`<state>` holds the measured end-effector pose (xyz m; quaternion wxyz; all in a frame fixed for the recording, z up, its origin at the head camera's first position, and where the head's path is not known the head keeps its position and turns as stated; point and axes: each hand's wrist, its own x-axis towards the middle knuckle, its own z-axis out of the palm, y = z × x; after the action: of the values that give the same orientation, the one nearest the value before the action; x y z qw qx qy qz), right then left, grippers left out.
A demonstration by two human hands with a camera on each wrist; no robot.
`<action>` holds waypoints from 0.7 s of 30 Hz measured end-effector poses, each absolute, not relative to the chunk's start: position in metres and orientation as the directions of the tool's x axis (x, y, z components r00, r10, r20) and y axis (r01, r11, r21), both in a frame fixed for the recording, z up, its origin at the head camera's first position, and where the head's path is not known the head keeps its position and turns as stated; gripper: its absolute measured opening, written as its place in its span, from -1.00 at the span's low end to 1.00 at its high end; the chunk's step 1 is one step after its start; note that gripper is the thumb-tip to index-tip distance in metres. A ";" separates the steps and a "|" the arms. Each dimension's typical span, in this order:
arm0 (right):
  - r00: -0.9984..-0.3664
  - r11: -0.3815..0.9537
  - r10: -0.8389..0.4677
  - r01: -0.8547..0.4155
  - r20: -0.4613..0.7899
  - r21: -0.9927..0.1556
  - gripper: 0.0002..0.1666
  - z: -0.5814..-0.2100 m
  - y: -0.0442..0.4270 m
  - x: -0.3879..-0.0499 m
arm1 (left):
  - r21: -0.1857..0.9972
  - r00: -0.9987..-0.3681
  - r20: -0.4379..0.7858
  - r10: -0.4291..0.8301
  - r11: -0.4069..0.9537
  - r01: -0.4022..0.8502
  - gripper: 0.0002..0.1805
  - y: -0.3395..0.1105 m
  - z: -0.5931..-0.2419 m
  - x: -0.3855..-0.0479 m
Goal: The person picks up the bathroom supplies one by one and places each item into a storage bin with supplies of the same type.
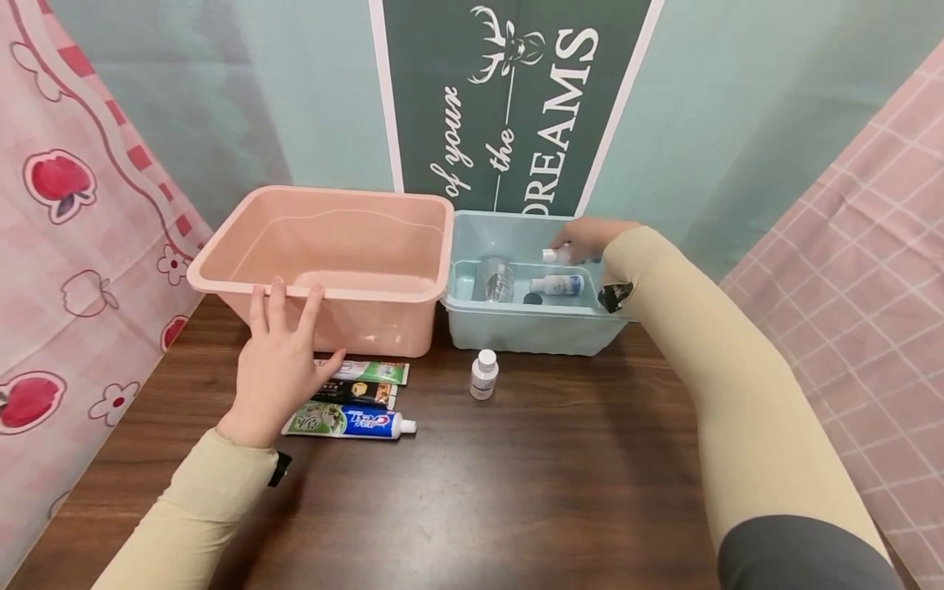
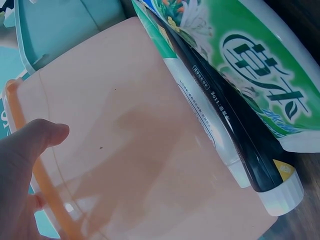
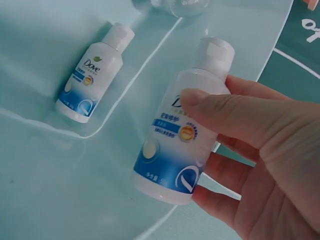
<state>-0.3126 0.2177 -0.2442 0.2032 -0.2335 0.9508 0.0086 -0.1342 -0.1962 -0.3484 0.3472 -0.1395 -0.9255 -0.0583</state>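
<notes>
My right hand (image 1: 590,236) grips a white and blue Dove bottle (image 3: 175,145) inside the light blue bin (image 1: 531,332), thumb across its front and fingers behind. A matching Dove bottle (image 3: 95,72) lies on the bin's floor, beside a clear bottle (image 1: 496,280) and a small dark round piece (image 1: 533,298). My left hand (image 1: 276,356) rests on the front rim of the pink bin (image 1: 369,326), its fingers straight over the edge. Nearest to that hand lie a green and white tube (image 1: 379,373), a black tube (image 1: 361,394) and a Crest toothpaste tube (image 1: 350,422).
A small white bottle (image 1: 483,377) stands upright on the dark wooden table (image 1: 472,500), in front of the blue bin. The two bins stand side by side against a hanging cloth (image 1: 317,90) at the back. Pink patterned cloths hang left and right.
</notes>
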 end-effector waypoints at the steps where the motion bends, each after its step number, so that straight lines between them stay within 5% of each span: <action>1: -0.808 0.888 -0.446 -0.452 -0.385 -0.081 -0.46 -0.246 0.219 -0.315 | 0.011 -0.721 0.658 0.218 0.954 0.298 0.00 -0.196 -0.348 -0.135; 13: -0.862 0.937 -0.345 -0.338 -0.370 -0.088 -0.57 -0.279 0.227 -0.331 | 0.013 -0.729 0.653 0.205 0.959 0.282 -0.01 -0.196 -0.350 -0.136; 21: -0.819 0.904 -0.425 -0.403 -0.385 -0.141 -0.61 -0.303 0.226 -0.340 | 0.006 -0.720 0.661 0.211 0.958 0.286 0.00 -0.195 -0.350 -0.136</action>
<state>-0.3399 0.2260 -0.3032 0.2077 -0.2173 0.9534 -0.0265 -0.1365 -0.1951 -0.3501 0.3490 -0.1343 -0.9259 -0.0541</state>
